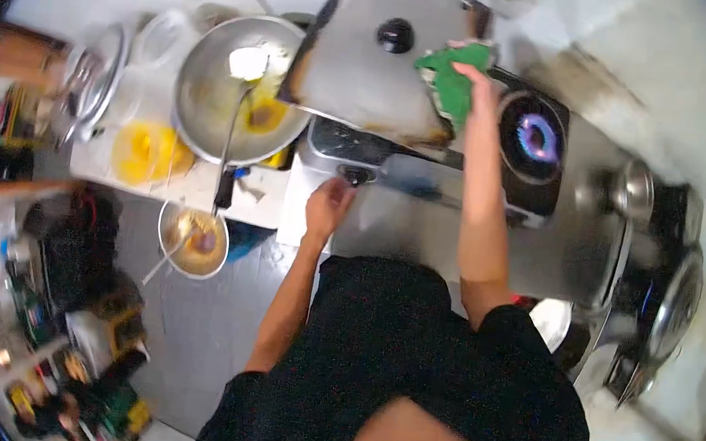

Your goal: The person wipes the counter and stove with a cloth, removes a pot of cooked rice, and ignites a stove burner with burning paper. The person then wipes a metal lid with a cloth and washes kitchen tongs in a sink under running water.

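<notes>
My right hand (477,90) grips a green cloth (455,78) at the right edge of a square metal lid (356,60). Scorched at its edges, the lid has a round black knob (395,36) in its middle and lies tilted over the left side of a gas stove (328,141). On the stove's front, the fingers of my left hand (332,206) are curled at a black control knob (356,175). Blue flame rises from the right burner (537,140), close to my right forearm.
Left of the stove stand a large metal bowl (193,110) with yellow residue and a ladle (230,137), and a container of yellow liquid (139,152). A smaller bowl (195,267) sits lower. Another person's forearm (27,57) enters at left. Metal pots (633,191) stand at right.
</notes>
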